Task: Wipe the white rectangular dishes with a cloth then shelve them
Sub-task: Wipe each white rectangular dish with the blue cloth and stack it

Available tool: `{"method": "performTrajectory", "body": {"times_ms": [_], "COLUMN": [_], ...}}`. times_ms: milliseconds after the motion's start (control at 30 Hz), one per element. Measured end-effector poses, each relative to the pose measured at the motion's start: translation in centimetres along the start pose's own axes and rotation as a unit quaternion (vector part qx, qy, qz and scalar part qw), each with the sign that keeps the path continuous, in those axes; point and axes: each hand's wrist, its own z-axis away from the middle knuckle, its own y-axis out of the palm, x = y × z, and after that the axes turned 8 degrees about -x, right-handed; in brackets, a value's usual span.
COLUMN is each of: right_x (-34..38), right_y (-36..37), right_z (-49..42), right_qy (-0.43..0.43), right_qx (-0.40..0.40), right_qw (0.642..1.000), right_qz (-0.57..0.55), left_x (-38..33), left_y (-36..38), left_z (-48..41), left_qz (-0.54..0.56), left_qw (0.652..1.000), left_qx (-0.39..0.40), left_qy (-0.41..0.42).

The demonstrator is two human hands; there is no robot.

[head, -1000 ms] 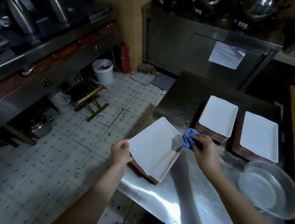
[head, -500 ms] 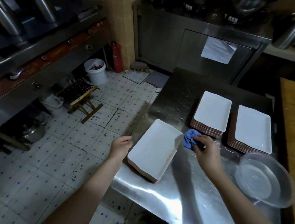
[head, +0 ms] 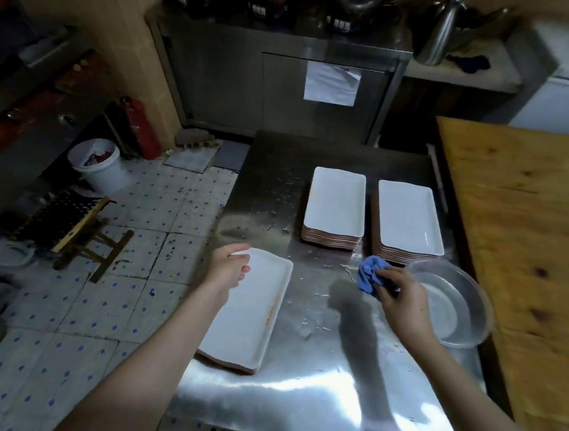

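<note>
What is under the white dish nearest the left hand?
The near dish lies on at least one more dish, whose brownish edge shows below its near rim, on the steel table. How many lie beneath is hidden.

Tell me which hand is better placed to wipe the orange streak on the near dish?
The right hand, probably: it already grips the blue cloth. The left hand is empty, over the near dish, so it could steady it.

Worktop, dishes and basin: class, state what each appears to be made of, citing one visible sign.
Worktop: stainless steel, brushed; it throws bright streaky glare.
Dishes: probably glazed ceramic; glossy white tops, brownish edges in the stack.
Basin: clear plastic or glass, uncertain; see-through.
</note>
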Motion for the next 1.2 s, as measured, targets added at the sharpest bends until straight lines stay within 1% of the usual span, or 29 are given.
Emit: {"method": "performTrajectory", "body": {"times_ms": [133, 233, 467, 633, 867, 1200], "right_x": [-1.4, -2.4, -4.0, -4.7, -5.2, -5.3], "right_y": [-1.3, -1.8, -2.2, -2.1, -1.8, -1.5], "right_z": [-0.5, -1.0, -2.9, -4.3, -5.6, -6.1], "right_qy": [0.027, 0.037, 0.063, 0.09, 0.09, 0.089], "right_qx": [-0.024, -0.032, -0.044, -0.047, -0.048, -0.039], "right_qw": [0.999, 0.999, 0.997, 0.995, 0.995, 0.995], "right_qz": [0.002, 0.006, 0.013, -0.009, -0.014, -0.007], "left_x": [-1.1, -1.8, -2.8, -3.4, -3.2, -3.7], "left_y": [3.3, 5.5, 10.1, 13.2, 15.7, 16.1], "left_z": [-1.2, -2.2, -5.2, -7.0, -8.9, -8.9], "left_qz": [-0.032, -0.049, -0.078, -0.102, -0.109, -0.127], "left_qw": [0.999, 0.997, 0.992, 0.989, 0.993, 0.991], "left_qx": [0.028, 0.063, 0.098, 0.097, 0.041, 0.045], "left_qy": [0.011, 0.022, 0.034, 0.037, 0.019, -0.007]}}
